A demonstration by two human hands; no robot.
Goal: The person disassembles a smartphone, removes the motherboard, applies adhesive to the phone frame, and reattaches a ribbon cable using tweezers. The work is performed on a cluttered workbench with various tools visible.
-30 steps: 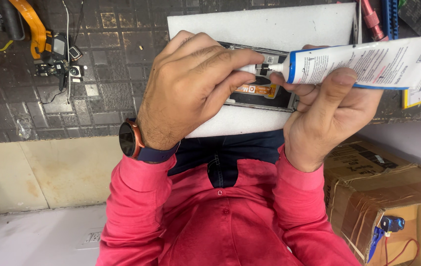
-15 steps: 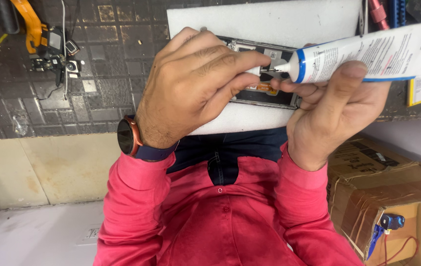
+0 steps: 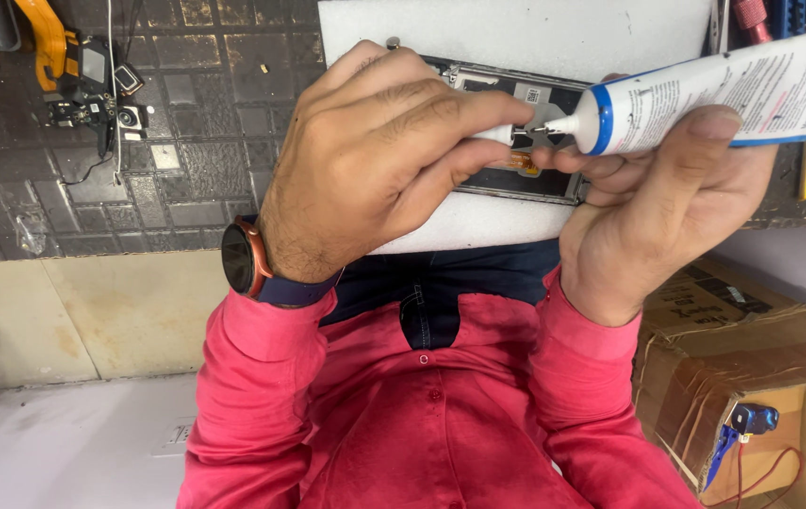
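Note:
My right hand (image 3: pixel 648 217) grips a white glue tube (image 3: pixel 733 90) with a blue band, thumb pressed on its side and nozzle pointing left. My left hand (image 3: pixel 375 160), with a dark watch (image 3: pixel 243 259) on the wrist, pinches a small white cap (image 3: pixel 495 135) just left of the nozzle; a thin pin shows between cap and nozzle. Both hands hover over an opened phone (image 3: pixel 554 99) with its inner parts showing. The phone lies on a white foam pad (image 3: pixel 516 38), and my left hand hides much of it.
A dark tiled mat (image 3: pixel 186 141) covers the bench, with small camera parts (image 3: pixel 92 94) and an orange flex cable (image 3: pixel 45 33) at the far left. A red tool (image 3: pixel 752 14) lies top right. A taped cardboard box (image 3: pixel 752 349) with a blue clip (image 3: pixel 747 419) sits at the lower right.
The tube has lifted slightly and tilted. The cap in my left fingers has come away from the nozzle, baring the thin pin.

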